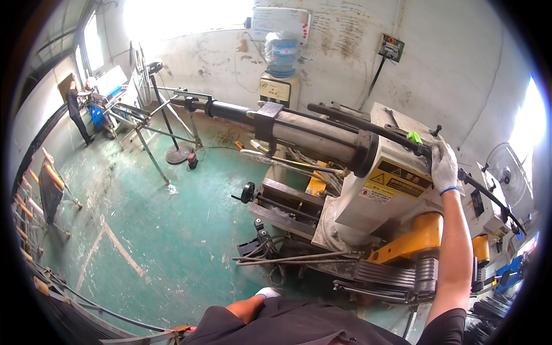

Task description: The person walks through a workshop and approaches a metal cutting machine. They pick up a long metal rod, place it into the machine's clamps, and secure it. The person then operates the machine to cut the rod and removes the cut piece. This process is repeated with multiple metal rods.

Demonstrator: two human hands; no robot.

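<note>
My right hand (444, 168), in a white knitted glove with a blue cuff edge, is wrapped over a long black bar (478, 185) on top of a large pale machine (359, 198). The bar emerges on both sides of the glove. Close by the fingers is a bright green piece (414, 137) on the bar. Yellow and black warning labels (397, 178) cover the machine's side below the hand. Low beside my body, my left hand (268, 292) shows only as a bit of white glove; its fingers are hidden.
A thick horizontal cylinder (313, 133) reaches left from the machine toward a metal stand (144, 129). Hoses and a handwheel (248, 192) stick out lower down. A water dispenser (279, 89) stands by the wall. Far left is another person (75, 112); racks line the left edge.
</note>
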